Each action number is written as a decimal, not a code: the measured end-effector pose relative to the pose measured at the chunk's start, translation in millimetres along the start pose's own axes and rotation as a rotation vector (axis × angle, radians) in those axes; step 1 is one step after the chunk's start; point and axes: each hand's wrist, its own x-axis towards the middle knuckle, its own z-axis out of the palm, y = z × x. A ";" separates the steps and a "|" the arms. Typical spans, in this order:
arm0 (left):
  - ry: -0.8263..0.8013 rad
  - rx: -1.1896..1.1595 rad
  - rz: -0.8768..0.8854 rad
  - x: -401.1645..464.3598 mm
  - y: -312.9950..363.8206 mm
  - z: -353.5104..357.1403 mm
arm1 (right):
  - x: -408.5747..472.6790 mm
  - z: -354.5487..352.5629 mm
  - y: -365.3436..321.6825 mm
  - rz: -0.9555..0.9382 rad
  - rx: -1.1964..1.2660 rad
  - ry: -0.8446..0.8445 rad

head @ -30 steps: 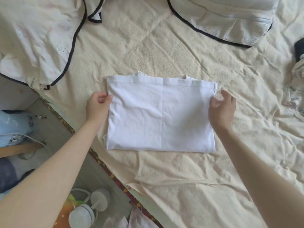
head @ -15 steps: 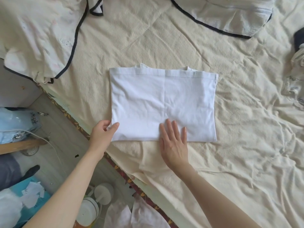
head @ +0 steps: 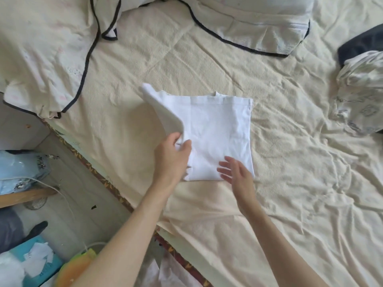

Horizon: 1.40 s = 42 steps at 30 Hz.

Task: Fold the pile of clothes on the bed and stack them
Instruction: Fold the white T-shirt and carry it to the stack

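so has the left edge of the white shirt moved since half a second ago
Yes. The left hand grips the white shirt and has lifted its left edge rightward over the rest, away from the bed edge. Its right edge stayed.

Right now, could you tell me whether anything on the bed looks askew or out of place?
Nothing looks damaged or spilled. The white garment is mid-fold: the left hand pinches its left side, lifted off the bed, while the right hand hovers open over its near edge. A crumpled patterned garment lies unfolded at the right.
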 end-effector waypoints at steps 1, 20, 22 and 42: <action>-0.029 -0.003 0.014 -2.1 8.1 18.8 | 3.1 -11.9 -3.5 0.022 0.102 0.031; -0.379 0.804 0.514 -37.9 -82.4 54.8 | 31.7 -62.9 0.3 0.096 -0.144 0.136; -0.376 0.817 0.563 -35.4 -84.9 54.2 | 28.5 -62.6 3.8 0.121 -0.128 0.170; -0.529 1.207 0.773 39.5 -62.6 80.5 | 4.5 9.5 8.6 0.510 0.865 0.351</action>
